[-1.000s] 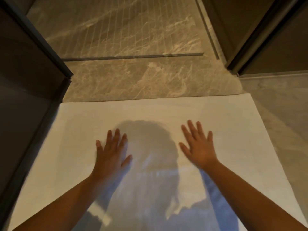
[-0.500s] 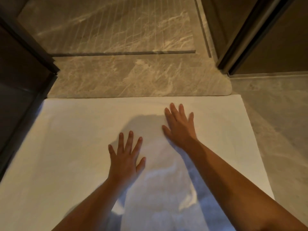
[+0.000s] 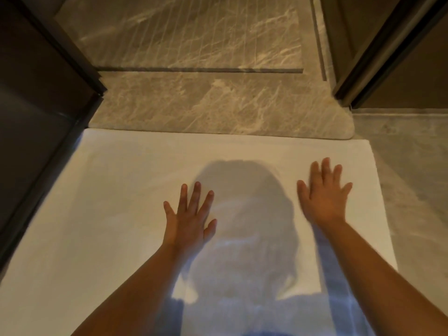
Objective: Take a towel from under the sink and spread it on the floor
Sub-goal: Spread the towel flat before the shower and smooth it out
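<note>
A large white towel point(image 3: 116, 202) lies flat on the floor and fills the lower part of the head view. Its far edge runs along a marble step. My left hand point(image 3: 190, 215) lies flat on the towel near its middle, fingers spread. My right hand point(image 3: 323, 192) lies flat on it too, further right and a little further away, close to the towel's right edge. Both palms face down and hold nothing. A shadow of a head falls on the towel between my hands.
A grey-brown marble step point(image 3: 218, 110) borders the towel's far edge, with a grooved shower floor point(image 3: 189, 35) behind it. A dark panel point(image 3: 36, 105) stands along the left. A dark door frame point(image 3: 378, 57) stands at the right, with grey floor point(image 3: 412, 166) below it.
My right hand has slid rightward across the towel toward its right edge. My left hand has stayed near the middle. The view has shifted slightly.
</note>
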Demonstrator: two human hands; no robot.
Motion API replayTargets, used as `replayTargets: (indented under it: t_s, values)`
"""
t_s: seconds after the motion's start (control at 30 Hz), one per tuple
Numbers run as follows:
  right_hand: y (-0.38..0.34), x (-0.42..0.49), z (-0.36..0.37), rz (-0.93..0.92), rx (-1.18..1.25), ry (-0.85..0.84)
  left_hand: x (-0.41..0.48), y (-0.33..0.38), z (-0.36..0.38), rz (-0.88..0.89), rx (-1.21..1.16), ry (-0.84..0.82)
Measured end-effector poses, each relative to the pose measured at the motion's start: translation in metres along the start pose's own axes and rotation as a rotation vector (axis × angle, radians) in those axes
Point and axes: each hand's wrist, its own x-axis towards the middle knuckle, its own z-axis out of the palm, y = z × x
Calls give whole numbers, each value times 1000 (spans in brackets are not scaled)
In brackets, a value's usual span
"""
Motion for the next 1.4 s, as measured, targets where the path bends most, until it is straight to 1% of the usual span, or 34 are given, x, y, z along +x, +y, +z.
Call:
replayTargets:
  t_s: [0.03,0.1,0.17,0.2,0.3,0.33,0.4,0.6,0.7,0.77,0.8,0.87,0.93,1.0,1.1,1.17,1.23,1.3,1.33,1.4]
  values:
    - [-19,-15,4,-43,28,-12,-4,2,-5,-11,-3,4]
    - [-62,-54,15,-201,47,-51,-18,6,-11,-45,-45,41]
    - [-97,-100,31,-412,-27,-43,-40,6,-7,-59,-142,97]
    - [-109,-121,39,-491,-75,-69,-54,6,-2,-64,-168,90]
    - [-113,-157,44,-582,-152,-156,-98,2,17,-65,-181,36]
    - [-104,-159,44,-582,-158,-155,-110,-2,22,-77,-187,8]
    - [-75,-155,42,-520,-148,-139,-129,-10,30,-95,-203,-11]
    - [23,-165,20,-184,-92,-130,-155,-29,38,-113,-223,-5]
    - [41,-184,17,-65,-109,-159,-166,-29,41,-107,-245,17]
    - [27,-199,17,-72,-95,-187,-174,-25,43,-112,-260,28]
    - [12,-210,18,-127,-101,-209,-178,-22,45,-110,-259,23]
    - [-23,-234,26,-292,-94,-256,-184,-17,47,-103,-250,-9]
    - [-42,-253,39,-438,-108,-312,-186,-17,48,-81,-239,-18]
    - [-33,-255,42,-479,-138,-323,-185,-19,47,-44,-233,-19]
    - [-5,-253,27,-360,-197,-298,-182,-19,46,77,-280,19]
    - [-1,-254,11,-303,-191,-272,-178,-12,39,155,-315,40]
    - [-12,-261,-4,-270,-159,-265,-172,0,29,163,-359,46]
    - [-31,-273,-17,-239,-154,-240,-164,13,15,143,-424,89]
    - [-40,-281,-22,-217,-156,-225,-159,19,8,147,-416,85]
    - [-58,-298,-29,-144,-143,-195,-153,29,-1,209,-357,37]
